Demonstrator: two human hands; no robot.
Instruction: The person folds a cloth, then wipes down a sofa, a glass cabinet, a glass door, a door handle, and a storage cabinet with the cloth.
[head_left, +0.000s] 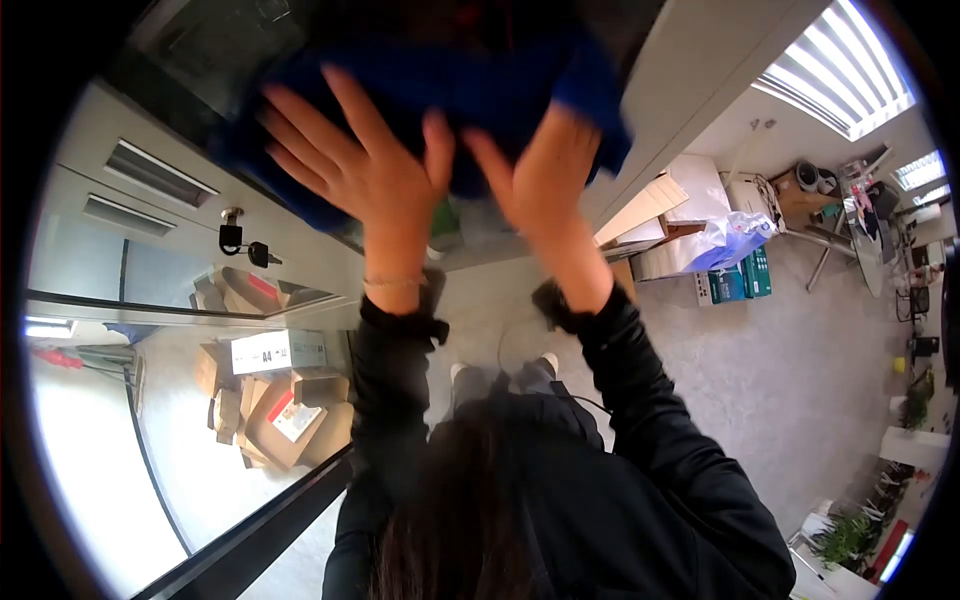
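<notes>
In the head view, at the top of the frame, rests on a rumpled blue cloth point(455, 80) with left hand point(375, 170) spread flat, and with right hand point(548, 180) thumb out, fingertips hidden by a fold; cannot tell if pinching. Probably light, soft, limp, unbreakable; best gripped by a bunched edge.

Honestly, the dark stuff point(470, 22) above the blue cloth point(460, 90) is blurry and cut off, and the cloth's hiding some right hand point(548, 180) fingers.

Dark surface point(483, 222) under blue cloth point(450, 85)
</notes>
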